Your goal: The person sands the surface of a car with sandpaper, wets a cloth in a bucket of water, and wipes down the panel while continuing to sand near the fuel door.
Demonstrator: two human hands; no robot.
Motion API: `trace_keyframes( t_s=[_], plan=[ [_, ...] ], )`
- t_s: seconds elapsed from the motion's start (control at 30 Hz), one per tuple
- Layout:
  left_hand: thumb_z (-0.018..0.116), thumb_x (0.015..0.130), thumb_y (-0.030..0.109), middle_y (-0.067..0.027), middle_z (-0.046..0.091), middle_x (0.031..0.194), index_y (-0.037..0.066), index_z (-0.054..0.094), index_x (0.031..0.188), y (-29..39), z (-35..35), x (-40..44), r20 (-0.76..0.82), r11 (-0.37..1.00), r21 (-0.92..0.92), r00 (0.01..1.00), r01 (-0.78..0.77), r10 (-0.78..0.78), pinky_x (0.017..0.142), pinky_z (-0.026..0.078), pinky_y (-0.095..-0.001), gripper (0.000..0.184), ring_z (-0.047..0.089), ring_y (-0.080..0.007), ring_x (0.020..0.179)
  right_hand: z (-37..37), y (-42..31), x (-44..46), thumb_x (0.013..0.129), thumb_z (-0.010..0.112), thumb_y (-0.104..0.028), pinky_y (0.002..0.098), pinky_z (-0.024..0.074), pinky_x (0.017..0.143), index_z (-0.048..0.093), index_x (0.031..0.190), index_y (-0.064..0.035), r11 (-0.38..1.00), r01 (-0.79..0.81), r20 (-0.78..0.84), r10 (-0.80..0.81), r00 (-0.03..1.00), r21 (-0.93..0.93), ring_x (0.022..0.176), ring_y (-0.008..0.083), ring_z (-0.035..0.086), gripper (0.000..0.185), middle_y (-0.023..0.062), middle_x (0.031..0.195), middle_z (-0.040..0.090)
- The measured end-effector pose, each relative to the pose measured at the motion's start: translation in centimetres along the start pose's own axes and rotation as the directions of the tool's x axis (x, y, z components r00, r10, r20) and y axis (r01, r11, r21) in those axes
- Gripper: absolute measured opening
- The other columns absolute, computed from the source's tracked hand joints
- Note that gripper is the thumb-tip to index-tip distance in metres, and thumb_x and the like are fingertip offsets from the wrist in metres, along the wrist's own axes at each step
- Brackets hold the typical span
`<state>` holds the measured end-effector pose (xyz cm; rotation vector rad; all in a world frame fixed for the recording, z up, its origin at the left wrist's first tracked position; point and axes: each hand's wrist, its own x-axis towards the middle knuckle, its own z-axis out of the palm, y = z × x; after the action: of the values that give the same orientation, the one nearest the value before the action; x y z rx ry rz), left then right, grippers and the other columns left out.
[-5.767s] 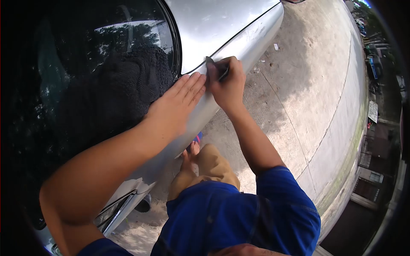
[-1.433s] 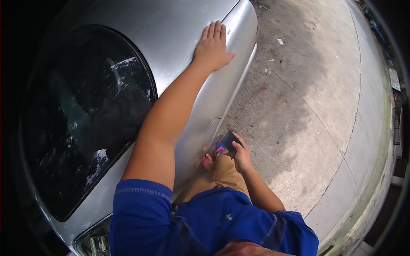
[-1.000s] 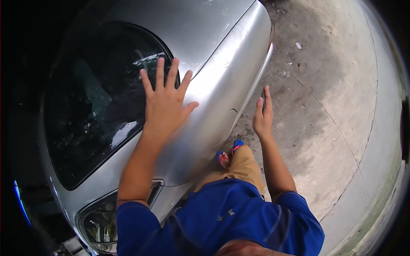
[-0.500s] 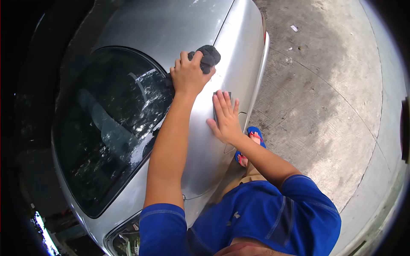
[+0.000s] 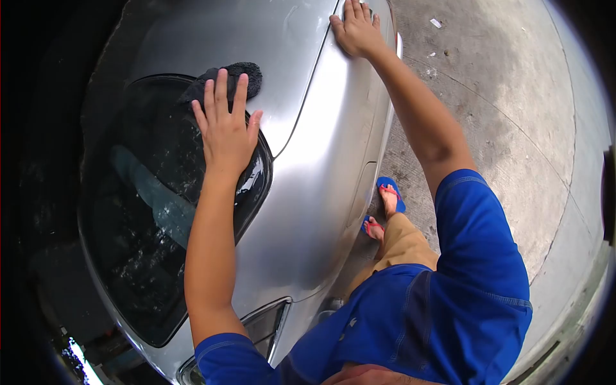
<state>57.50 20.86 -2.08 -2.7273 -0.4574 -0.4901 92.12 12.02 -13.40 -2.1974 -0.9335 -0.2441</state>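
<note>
My left hand [image 5: 228,131] lies with its fingers spread on a dark grey fluffy cloth [image 5: 250,77]. The cloth is bunched at the upper corner of the car's rear window [image 5: 147,212], partly over the silver body. Farther up, my right hand [image 5: 357,31] presses flat on the silver car's [image 5: 308,199] rear side, beside the trunk seam, fingers slightly apart. A dark sliver [image 5: 371,13] shows by its fingertips; most of that thing is hidden under the hand.
A side window [image 5: 266,327] is near my left sleeve. My feet in blue sandals [image 5: 393,192] stand on concrete ground [image 5: 487,147] beside the car. A small white scrap [image 5: 436,23] lies on the ground.
My left hand has moved left with the cloth, from the silver panel to the window corner, and its fingers have spread. My right hand has slid far up along the car's side.
</note>
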Motion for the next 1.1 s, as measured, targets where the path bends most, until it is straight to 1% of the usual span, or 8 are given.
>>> trace_keyframes(
  t_s=[0.2,0.4,0.57,0.7,0.8,0.87,1.0,1.1],
  plan=[
    [0.052,0.111,0.057,-0.0222,0.033,0.177,0.005,0.039,0.169,1.9,2.0,0.0,0.251,0.868,-0.491,0.966,0.073,0.061,0.135,0.024,-0.0525,0.078,0.032,-0.0430,0.163,-3.8,-9.3,-22.9,0.112,0.043,-0.050,0.0626,0.0081,0.134,0.032,0.171,-0.0007,0.955,0.246,0.092,-0.264,0.960,0.167,0.168,0.0416,0.019,0.078,0.0212,0.180,0.028],
    [0.050,0.112,0.055,-0.0220,0.023,0.181,0.005,0.027,0.174,4.8,1.5,-0.5,0.305,0.962,-0.201,0.922,-0.185,0.240,0.137,0.018,-0.0506,0.083,0.020,-0.0394,0.168,-2.8,2.4,-3.9,0.112,0.041,-0.050,0.0671,0.0051,0.132,0.020,0.174,-0.0018,0.937,-0.101,0.101,0.071,0.992,0.335,0.169,0.0431,0.013,0.081,0.0217,0.181,0.021],
    [0.049,0.113,0.054,-0.0194,0.019,0.183,0.006,0.025,0.175,6.8,2.8,0.7,0.260,0.969,-0.174,0.941,-0.174,0.215,0.136,0.015,-0.0548,0.082,0.016,-0.0423,0.169,-3.1,-9.6,-31.4,0.114,0.038,-0.049,0.0711,-0.0042,0.129,0.013,0.176,0.0000,0.905,-0.015,0.162,-0.060,0.985,0.425,0.170,0.0448,0.003,0.083,0.0246,0.184,0.007],
    [0.047,0.112,0.058,-0.0187,0.022,0.183,0.006,0.026,0.175,8.8,3.9,2.0,0.182,0.969,-0.175,0.961,-0.176,0.207,0.136,0.012,-0.0561,0.085,0.017,-0.0420,0.169,-3.1,-7.1,-36.7,0.113,0.043,-0.051,0.0737,-0.0042,0.128,0.018,0.176,-0.0031,0.902,0.111,0.175,-0.199,0.964,0.416,0.171,0.0417,0.004,0.083,0.0192,0.184,0.013],
    [0.045,0.112,0.060,-0.0178,0.026,0.182,0.006,0.028,0.174,8.9,3.9,0.7,0.142,0.967,-0.178,0.967,-0.183,0.209,0.136,0.011,-0.0544,0.084,0.017,-0.0393,0.169,-1.5,-1.7,-21.3,0.113,0.046,-0.046,0.0781,0.0029,0.126,0.022,0.174,-0.0027,0.883,0.081,-0.094,-0.042,0.995,0.462,0.169,0.0423,0.013,0.079,0.0199,0.182,0.019],
    [0.044,0.112,0.060,-0.0174,0.027,0.181,0.006,0.029,0.174,8.5,4.1,-0.2,0.135,0.961,-0.190,0.964,-0.201,0.228,0.136,0.011,-0.0532,0.084,0.018,-0.0382,0.169,0.5,1.1,-15.6,0.118,0.032,-0.040,0.0518,0.0137,0.137,0.027,0.169,0.0078,0.885,0.104,-0.206,-0.009,0.979,0.453,0.166,0.0456,0.021,0.070,0.0307,0.177,0.027],
    [0.044,0.112,0.061,-0.0163,0.030,0.180,0.008,0.031,0.174,8.2,5.0,0.9,0.112,0.956,-0.200,0.964,-0.215,0.240,0.137,0.012,-0.0506,0.083,0.021,-0.0367,0.169,-1.7,-5.8,-30.9,0.113,0.046,-0.047,0.0766,-0.0041,0.127,0.021,0.174,-0.0018,0.856,0.031,-0.010,-0.031,0.999,0.516,0.170,0.0402,0.008,0.080,0.0202,0.183,0.017],
    [0.045,0.112,0.061,-0.0155,0.031,0.180,0.009,0.032,0.174,7.6,5.0,0.6,0.103,0.953,-0.196,0.961,-0.232,0.256,0.136,0.013,-0.0488,0.082,0.022,-0.0360,0.169,-1.7,-11.3,-48.4,0.114,0.041,-0.050,0.0739,-0.0103,0.127,0.025,0.175,-0.0042,0.802,0.068,0.145,-0.189,0.971,0.593,0.172,0.0372,0.003,0.078,0.0157,0.185,0.016]
  ],
)
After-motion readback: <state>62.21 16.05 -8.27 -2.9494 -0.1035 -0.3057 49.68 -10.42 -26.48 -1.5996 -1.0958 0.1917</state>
